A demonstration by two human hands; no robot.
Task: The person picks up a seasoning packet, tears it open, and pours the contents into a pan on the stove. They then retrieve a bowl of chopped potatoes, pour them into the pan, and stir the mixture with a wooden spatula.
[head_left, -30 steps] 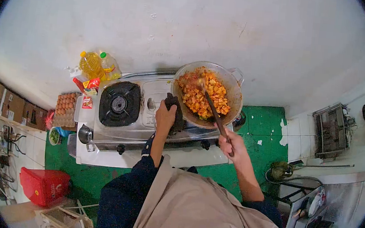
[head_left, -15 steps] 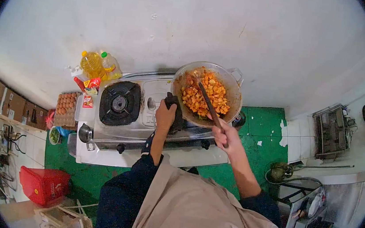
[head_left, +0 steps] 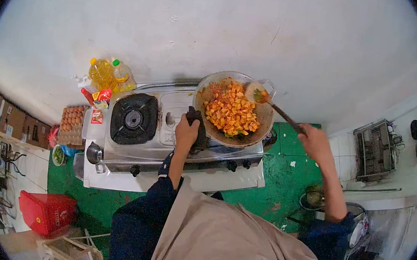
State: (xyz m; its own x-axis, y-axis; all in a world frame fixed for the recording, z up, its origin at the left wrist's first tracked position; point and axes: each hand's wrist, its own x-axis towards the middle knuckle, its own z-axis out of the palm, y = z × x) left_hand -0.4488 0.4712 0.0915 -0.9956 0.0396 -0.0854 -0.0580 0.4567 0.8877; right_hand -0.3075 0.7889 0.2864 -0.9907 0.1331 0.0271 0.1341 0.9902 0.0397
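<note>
A grey wok (head_left: pixel 266 117) full of orange diced food (head_left: pixel 230 113) sits on the right burner of a two-burner gas stove (head_left: pixel 167 136). My left hand (head_left: pixel 187 133) grips the wok's near-left handle through a dark cloth (head_left: pixel 199 129). Out to the right, my right hand (head_left: pixel 315 142) holds a long-handled spatula (head_left: pixel 272 105). Its blade rests at the wok's far right rim with a bit of food on it.
The left burner (head_left: pixel 133 119) is bare. Two oil bottles (head_left: pixel 106 74), sauce packets (head_left: pixel 99 99) and an egg tray (head_left: pixel 72 125) stand left of the stove. A small metal pot (head_left: pixel 95 153) sits at the front left. A red bin (head_left: pixel 47 211) stands on the green floor.
My right hand swung out to the right and drew the spatula from the middle of the food to the wok's far right rim. My left hand kept its hold on the handle.
</note>
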